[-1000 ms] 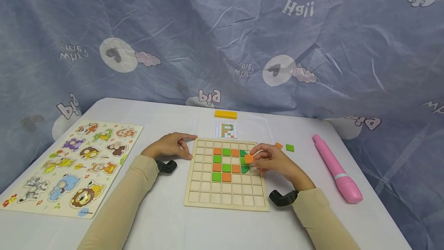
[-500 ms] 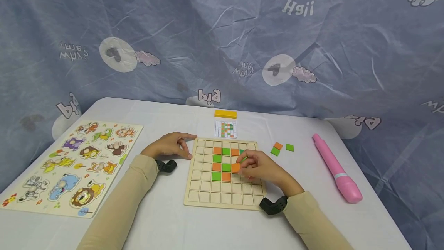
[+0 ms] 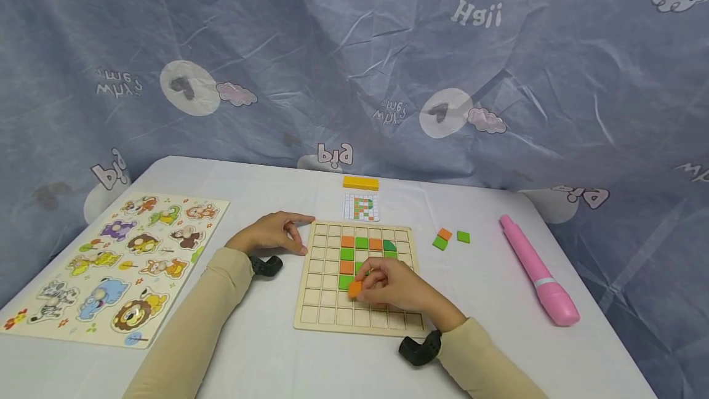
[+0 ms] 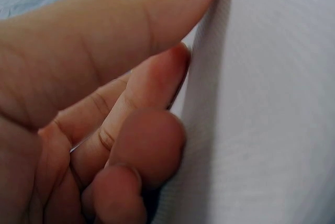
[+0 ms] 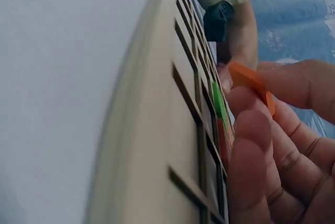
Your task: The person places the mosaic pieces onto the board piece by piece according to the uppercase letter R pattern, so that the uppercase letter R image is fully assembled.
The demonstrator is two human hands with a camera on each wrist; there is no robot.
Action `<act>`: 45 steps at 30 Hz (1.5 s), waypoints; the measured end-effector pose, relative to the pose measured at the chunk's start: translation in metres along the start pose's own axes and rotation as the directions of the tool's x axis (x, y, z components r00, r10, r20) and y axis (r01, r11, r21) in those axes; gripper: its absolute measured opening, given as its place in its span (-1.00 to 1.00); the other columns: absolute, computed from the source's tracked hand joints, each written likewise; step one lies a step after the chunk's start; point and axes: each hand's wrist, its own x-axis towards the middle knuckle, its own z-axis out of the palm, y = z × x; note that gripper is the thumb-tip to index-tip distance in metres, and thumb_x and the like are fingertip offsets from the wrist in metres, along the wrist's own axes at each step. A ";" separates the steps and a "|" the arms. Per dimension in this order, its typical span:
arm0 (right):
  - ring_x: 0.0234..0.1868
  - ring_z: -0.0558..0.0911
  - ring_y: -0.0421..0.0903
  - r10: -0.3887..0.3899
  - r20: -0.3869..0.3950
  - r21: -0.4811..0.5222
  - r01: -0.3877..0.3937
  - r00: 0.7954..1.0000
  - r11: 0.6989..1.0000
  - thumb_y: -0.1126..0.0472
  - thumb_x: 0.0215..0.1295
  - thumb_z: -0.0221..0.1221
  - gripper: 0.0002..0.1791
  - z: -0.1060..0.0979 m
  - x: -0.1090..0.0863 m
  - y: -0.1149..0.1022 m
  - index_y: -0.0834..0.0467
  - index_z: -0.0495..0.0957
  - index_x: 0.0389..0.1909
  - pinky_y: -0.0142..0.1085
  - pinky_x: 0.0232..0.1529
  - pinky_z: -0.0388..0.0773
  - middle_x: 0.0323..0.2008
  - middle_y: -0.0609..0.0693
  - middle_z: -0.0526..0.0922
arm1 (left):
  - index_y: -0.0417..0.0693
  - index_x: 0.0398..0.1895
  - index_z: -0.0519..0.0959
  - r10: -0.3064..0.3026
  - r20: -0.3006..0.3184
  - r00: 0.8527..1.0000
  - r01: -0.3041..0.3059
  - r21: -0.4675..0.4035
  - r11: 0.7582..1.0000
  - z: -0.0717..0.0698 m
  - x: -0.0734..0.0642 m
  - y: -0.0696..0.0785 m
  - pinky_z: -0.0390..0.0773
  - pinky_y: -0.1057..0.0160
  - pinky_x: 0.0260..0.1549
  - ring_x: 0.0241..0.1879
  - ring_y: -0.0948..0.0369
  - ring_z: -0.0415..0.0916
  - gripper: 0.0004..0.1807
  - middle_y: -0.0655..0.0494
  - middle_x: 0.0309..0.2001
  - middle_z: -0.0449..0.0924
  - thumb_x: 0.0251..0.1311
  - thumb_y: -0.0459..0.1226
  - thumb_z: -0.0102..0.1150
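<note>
My right hand [image 3: 397, 285] pinches an orange square tile [image 3: 354, 289] between thumb and fingertips, over the lower middle of the wooden grid board [image 3: 327, 314]. In the right wrist view the orange tile [image 5: 250, 81] is tilted and stands off the board's surface. Orange and green tiles fill several cells of the board; at their upper right lies a green quarter-round piece [image 3: 389, 245]. My hand hides part of the pattern. At the board's upper left edge rests my left hand [image 3: 268, 231], index fingertip at the corner and thumb lower down the side, holding nothing.
Behind the board lie a small pattern card [image 3: 361, 207] and a yellow block [image 3: 360, 183]. Loose tiles, one orange [image 3: 445, 234] and two green, lie right of the board. A pink microphone-shaped object [image 3: 537, 270] is at far right, an animal puzzle board [image 3: 127, 251] at left.
My right hand has carried the orange tile from the board's upper right down and left to its lower middle, uncovering the loose tiles. The left hand has stayed in place.
</note>
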 end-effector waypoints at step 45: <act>-0.45 0.53 -0.21 -0.029 0.089 -0.001 0.029 0.996 1.000 0.35 0.44 0.31 -0.79 0.002 0.007 0.001 0.36 0.70 0.01 -0.40 -0.35 0.53 -0.37 -0.07 0.67 | -0.11 0.61 0.43 -0.007 0.004 1.000 0.007 0.002 1.000 -0.001 -0.001 0.002 0.35 0.08 0.08 -0.21 0.17 0.50 -0.01 0.14 -0.36 0.74 0.07 -0.23 0.68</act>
